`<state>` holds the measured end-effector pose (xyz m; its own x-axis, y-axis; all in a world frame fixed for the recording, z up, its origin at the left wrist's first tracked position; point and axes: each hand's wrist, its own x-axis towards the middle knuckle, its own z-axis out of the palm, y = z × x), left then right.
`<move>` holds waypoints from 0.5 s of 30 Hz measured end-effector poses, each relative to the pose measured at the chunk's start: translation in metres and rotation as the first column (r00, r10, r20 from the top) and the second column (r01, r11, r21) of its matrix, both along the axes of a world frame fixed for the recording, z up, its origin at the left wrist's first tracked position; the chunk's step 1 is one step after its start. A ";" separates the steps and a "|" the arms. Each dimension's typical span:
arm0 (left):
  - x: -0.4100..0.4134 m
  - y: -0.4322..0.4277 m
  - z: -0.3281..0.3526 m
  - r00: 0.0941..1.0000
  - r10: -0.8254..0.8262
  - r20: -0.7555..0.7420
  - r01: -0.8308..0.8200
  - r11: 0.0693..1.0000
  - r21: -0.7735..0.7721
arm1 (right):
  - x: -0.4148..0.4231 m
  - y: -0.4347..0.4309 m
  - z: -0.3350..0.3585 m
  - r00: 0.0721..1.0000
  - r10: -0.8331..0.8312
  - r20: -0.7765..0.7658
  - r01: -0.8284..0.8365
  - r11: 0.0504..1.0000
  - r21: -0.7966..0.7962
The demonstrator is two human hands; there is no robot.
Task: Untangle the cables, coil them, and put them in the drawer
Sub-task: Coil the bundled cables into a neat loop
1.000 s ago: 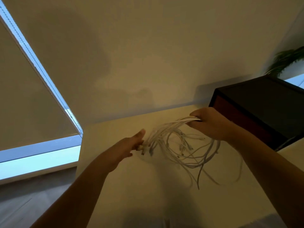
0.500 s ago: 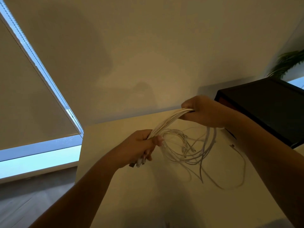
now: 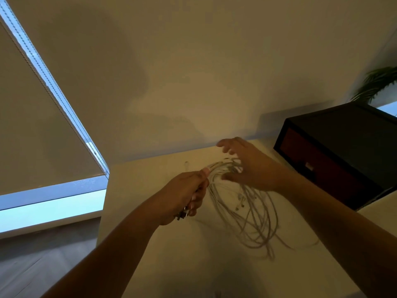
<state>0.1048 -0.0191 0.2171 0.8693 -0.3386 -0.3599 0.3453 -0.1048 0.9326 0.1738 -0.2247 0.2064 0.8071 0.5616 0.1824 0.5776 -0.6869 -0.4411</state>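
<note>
Untangling cables [image 3: 247,211] | plug ends gripped in left hand [image 3: 184,194], loops hung over table [image 3: 150,244] centre | bundle just released by right hand [image 3: 247,166], fingers now spread open | separation barely begun; drawer [image 3: 311,168] untouched at right edge

The left hand [image 3: 184,194] grips the white cables [image 3: 242,203]; the right hand [image 3: 247,166] spreads above.

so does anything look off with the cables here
Nothing damaged, but the white cables are a tangled mess: the left hand grips one bunched end, and the rest sprawls in loose, overlapping loops over the table under the spread right hand. One stray cable end lies apart near the table's far edge.
</note>
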 end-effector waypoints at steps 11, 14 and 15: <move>-0.008 -0.005 0.016 1.000 0.005 -0.025 -0.010 0.983 -0.182 | -0.018 0.018 -0.032 0.993 -0.109 0.036 0.100 0.974 0.202; -0.007 -0.013 0.020 0.998 0.054 -0.017 -0.057 0.964 -0.261 | -0.023 0.026 -0.040 0.984 -0.154 -0.095 0.176 0.934 0.312; -0.006 -0.015 0.022 0.997 0.074 -0.015 -0.075 0.947 -0.312 | -0.024 0.028 -0.045 0.973 -0.178 -0.149 0.218 0.920 0.325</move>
<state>0.0992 -0.0337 0.2389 0.8956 -0.3684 -0.2494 0.3439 0.2176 0.9134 0.1496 -0.1967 0.1612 0.9221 0.3093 0.2323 0.3767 -0.5812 -0.7213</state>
